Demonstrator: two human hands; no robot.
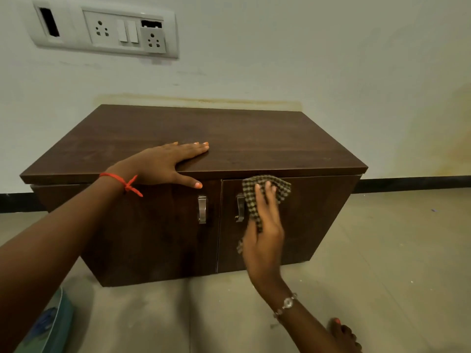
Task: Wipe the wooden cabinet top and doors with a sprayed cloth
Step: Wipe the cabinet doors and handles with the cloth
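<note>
**Wiping the right door (313, 217).** Our right hand (265, 233) presses the checked cloth (270, 186) against the door's upper part, just beside its metal handle (239, 207), with the fingers (267, 197) straight and close together. Our left hand (165, 161) lies flat on the cabinet top (229, 133), fingers together and thumb spread over the front edge. We judge it best to keep the palm flat, stroke downward in overlapping passes, work round the handle, and then wipe the left door (153, 233).
</note>
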